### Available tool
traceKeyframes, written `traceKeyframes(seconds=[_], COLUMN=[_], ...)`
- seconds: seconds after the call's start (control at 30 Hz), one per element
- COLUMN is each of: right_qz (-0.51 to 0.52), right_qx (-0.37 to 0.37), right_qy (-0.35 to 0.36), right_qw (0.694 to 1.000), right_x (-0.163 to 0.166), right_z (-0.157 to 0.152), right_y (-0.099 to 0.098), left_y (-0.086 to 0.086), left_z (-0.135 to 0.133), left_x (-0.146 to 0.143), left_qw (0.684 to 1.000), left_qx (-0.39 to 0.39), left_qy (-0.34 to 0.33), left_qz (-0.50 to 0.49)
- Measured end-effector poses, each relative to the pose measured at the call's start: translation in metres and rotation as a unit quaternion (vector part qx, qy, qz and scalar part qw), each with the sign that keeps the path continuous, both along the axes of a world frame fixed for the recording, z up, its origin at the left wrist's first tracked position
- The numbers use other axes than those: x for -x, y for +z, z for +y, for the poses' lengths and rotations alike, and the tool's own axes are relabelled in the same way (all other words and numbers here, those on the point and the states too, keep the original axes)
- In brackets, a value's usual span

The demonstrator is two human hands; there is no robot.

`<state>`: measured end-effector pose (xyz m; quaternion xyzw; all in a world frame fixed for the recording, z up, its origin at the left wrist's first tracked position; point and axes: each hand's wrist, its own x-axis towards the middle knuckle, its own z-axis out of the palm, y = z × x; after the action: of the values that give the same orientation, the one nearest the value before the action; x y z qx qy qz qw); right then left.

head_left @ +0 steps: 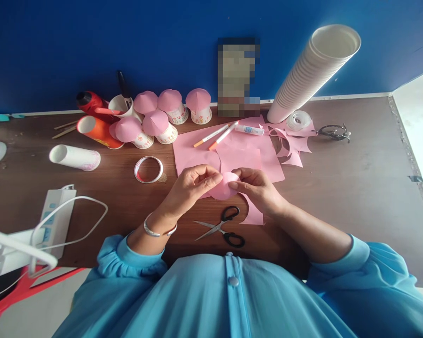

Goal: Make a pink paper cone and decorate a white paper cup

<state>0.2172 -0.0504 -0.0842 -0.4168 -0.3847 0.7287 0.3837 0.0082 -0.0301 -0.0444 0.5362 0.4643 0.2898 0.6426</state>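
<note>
Between my two hands is a round piece of pink paper (223, 188), held above the table's front part. My left hand (197, 182) pinches its upper left edge, thumb against fingers. On the other side, my right hand (256, 187) grips the right edge with the thumb on top. Under and behind it lie larger pink paper sheets (273, 164), with two markers (223, 137) and a glue stick (249, 130) on them. Scissors (220, 227) with black handles lie spread nearer my body. A curved pink paper scrap (253, 213) sits beside them.
Several paper cups with pink cone tops (198, 101) stand at the back left. Left of my hands are a tape roll (148, 169), a white cup (74, 157) and a power strip (54, 220) with cables. A tall cup stack (313, 70) leans at the back right, near glasses (334, 133).
</note>
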Motion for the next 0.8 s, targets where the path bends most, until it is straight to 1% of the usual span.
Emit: traceKeyframes(seconds=[0.1, 0.2, 0.37, 0.5, 0.67, 0.8], right_qz=[-0.013, -0.026, -0.043, -0.036, -0.041, -0.038], right_qx=[-0.026, -0.048, -0.052, -0.035, -0.038, -0.030], right_qy=[0.015, 0.029, 0.031, 0.024, 0.021, 0.023], right_qw=[0.999, 0.998, 0.997, 0.998, 0.998, 0.999], right_x=[-0.0006, -0.0012, -0.0022, -0.0030, -0.0039, -0.0043], right_z=[0.0010, 0.0021, 0.0026, 0.0024, 0.0026, 0.0030], right_y=[0.0015, 0.0044, 0.0065, 0.0047, 0.0032, 0.0031], left_y=[0.0012, 0.0003, -0.0004, 0.0007, -0.0014, -0.0025], left_z=[-0.0003, -0.0005, -0.0006, -0.0004, 0.0002, 0.0010], left_x=[-0.0025, -0.0039, -0.0026, -0.0024, -0.0027, -0.0013], left_qw=[1.000, 1.000, 0.998, 0.999, 0.999, 1.000], left_qx=[0.000, -0.020, -0.047, -0.036, -0.027, 0.005], left_qy=[0.003, 0.002, 0.004, 0.003, 0.014, 0.005], left_qz=[-0.005, 0.006, 0.031, 0.037, 0.028, 0.007])
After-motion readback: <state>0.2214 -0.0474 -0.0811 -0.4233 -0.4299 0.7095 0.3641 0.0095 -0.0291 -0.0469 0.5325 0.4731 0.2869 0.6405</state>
